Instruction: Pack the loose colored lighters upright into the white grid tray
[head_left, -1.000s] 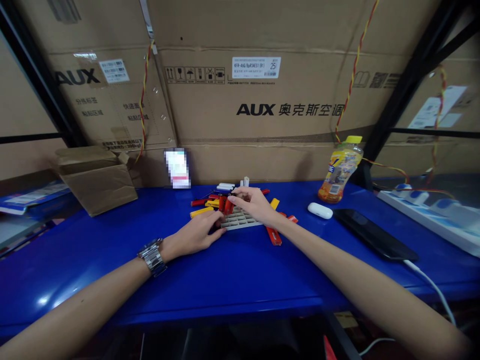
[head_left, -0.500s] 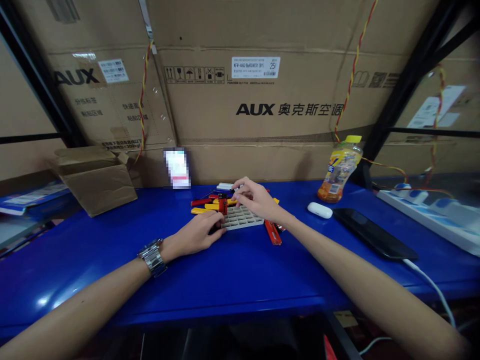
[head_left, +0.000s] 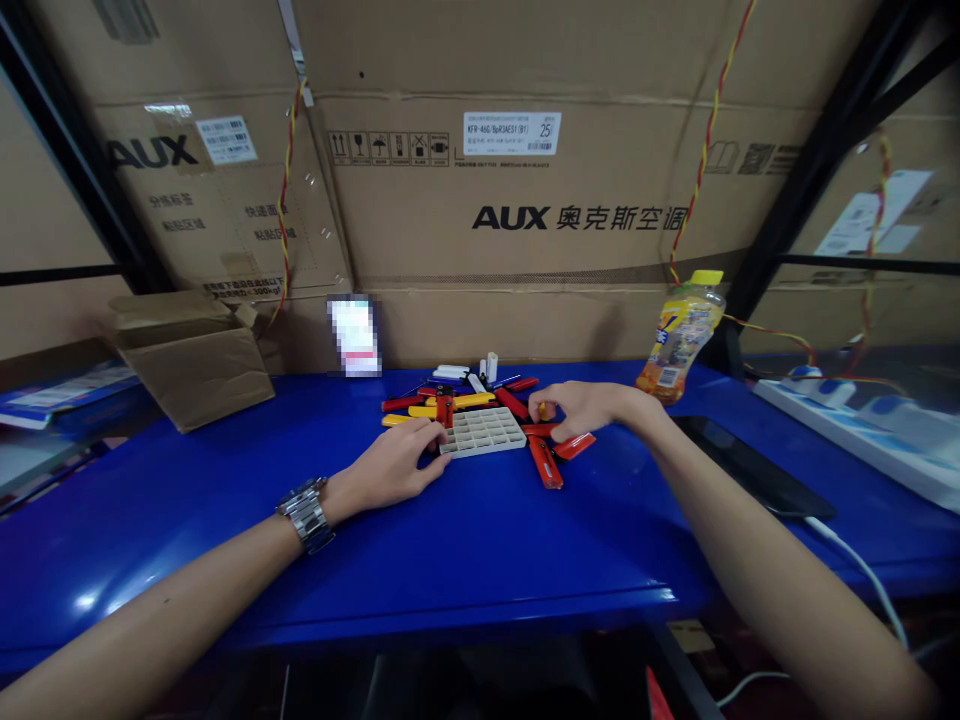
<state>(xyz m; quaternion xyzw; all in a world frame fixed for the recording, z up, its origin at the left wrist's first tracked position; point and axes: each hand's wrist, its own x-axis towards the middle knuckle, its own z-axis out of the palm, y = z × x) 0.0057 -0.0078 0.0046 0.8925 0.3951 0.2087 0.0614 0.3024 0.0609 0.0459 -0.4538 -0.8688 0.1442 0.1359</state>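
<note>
One tray, left hand gripping its corner, right hand grip unclear; sideways brush could scatter red lighters

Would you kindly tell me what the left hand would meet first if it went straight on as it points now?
Most likely the pale gridded tray: its left end lies before the left hand, seemingly in contact, though depth is unclear.
</note>
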